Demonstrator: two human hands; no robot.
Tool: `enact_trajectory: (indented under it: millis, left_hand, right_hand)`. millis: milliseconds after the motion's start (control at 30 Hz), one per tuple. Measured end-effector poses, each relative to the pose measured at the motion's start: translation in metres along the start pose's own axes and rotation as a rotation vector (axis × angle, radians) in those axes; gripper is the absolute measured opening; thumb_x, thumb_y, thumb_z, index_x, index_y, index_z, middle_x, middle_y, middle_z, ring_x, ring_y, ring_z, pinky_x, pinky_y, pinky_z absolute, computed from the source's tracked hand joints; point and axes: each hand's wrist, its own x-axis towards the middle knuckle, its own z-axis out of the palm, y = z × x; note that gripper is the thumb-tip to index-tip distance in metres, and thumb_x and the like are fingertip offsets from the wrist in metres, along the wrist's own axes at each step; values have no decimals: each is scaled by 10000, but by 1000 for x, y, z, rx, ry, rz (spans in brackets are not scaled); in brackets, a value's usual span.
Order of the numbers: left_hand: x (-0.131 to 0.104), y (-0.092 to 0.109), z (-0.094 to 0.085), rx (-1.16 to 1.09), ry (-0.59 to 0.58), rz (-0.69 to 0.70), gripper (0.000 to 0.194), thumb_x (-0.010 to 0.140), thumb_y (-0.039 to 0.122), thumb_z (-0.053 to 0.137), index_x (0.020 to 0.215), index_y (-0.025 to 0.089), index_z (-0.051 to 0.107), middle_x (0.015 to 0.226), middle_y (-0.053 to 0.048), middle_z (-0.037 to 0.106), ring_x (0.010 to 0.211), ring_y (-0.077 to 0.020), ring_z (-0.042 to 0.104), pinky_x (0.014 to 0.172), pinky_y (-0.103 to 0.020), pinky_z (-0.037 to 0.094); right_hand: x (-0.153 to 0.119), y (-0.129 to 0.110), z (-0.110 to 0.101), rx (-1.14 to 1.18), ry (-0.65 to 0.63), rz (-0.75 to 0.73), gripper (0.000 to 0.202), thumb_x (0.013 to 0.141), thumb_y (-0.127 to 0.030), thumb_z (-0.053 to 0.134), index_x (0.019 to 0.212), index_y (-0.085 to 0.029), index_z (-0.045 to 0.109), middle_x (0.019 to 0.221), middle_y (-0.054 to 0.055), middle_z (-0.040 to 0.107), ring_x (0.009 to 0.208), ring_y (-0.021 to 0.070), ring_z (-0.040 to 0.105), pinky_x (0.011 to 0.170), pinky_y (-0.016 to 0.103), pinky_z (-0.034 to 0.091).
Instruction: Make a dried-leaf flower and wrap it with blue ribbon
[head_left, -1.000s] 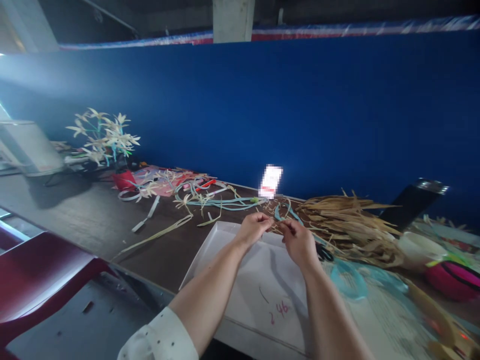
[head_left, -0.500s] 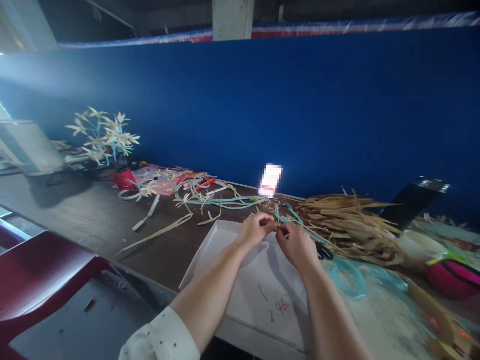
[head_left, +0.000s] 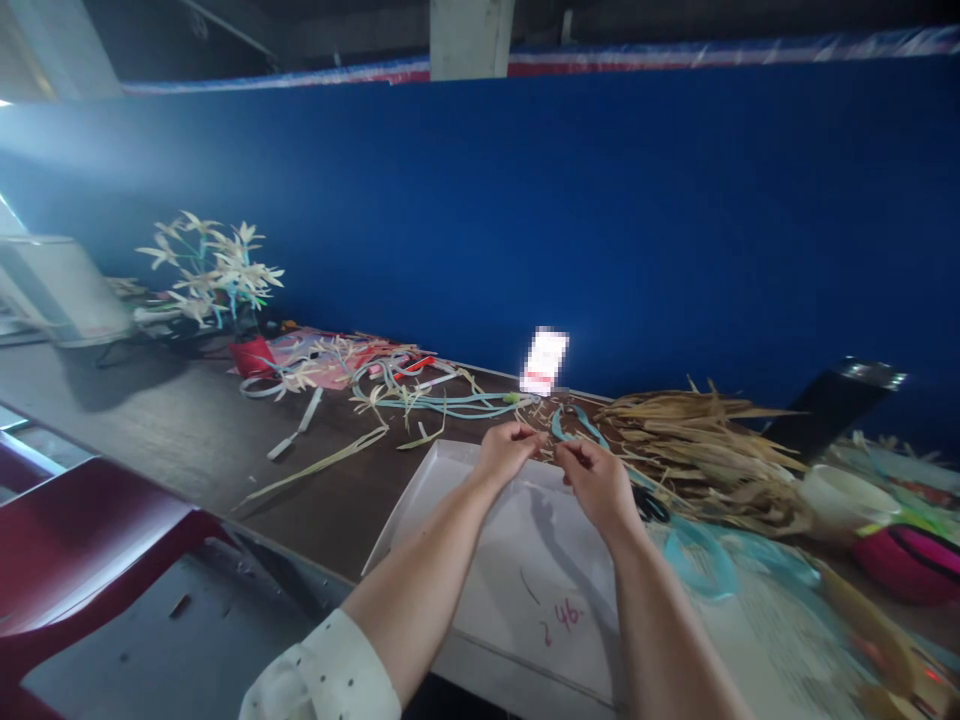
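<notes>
Over the far edge of a white box lid (head_left: 525, 560) with red handwriting, my two hands are close together with a small gap between them. The fingers of my left hand (head_left: 511, 452) are pinched together, and whatever they hold is too small to name. My right hand (head_left: 598, 478) is also closed in a pinch at its fingertips, its contents too small to make out. Just beyond them lie light blue strips (head_left: 585, 425) and thin pale scraps. A bundle of dry tan leaves (head_left: 697, 440) lies to the right of my right hand.
A red pot (head_left: 253, 357) with pale leaf flowers stands at the left, beside pale and blue strips (head_left: 450, 402). A bright phone (head_left: 545, 360) leans at the back. On the right are a white bowl (head_left: 844, 498) and a pink pouch (head_left: 907, 562). Red chairs (head_left: 97, 540) stand lower left.
My hands have moved slightly apart, opening a gap between their fingertips. My right hand has shifted a little to the right. Both hands stay pinched.
</notes>
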Motion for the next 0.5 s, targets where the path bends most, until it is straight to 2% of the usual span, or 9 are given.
enact_trajectory:
  millis: [167,300,367,500]
  left_hand:
    - [-1,-1,4,-155,7,-124,314,628,433,680,763,151,648,584,0,590,486,-71,450,456,-194,288]
    - [-1,0,8,-280,-34,-166,316,603,420,696,734,144,618,595,-8,602,447,-46,385,422,-180,233]
    - [-2,0,9,-341,-31,-186,312,592,401,707,713,134,599,604,-20,610,438,-38,370,412,-173,217]
    - [-2,2,8,-452,-9,-208,310,580,369,720,717,123,589,627,-35,620,443,-28,370,405,-159,199]
  right_hand:
    - [4,7,1,211,57,73,330,705,-498,602,759,-178,657,468,-29,502,409,108,403,416,234,285]
    - [5,10,3,359,75,113,358,679,-521,636,803,-186,666,442,-49,468,403,90,369,392,218,272]
    - [4,9,4,462,56,169,361,663,-511,659,834,-193,673,505,-37,524,422,81,386,393,204,294]
    - [4,5,4,662,8,305,369,632,-461,706,907,-217,680,783,12,642,470,57,427,392,176,331]
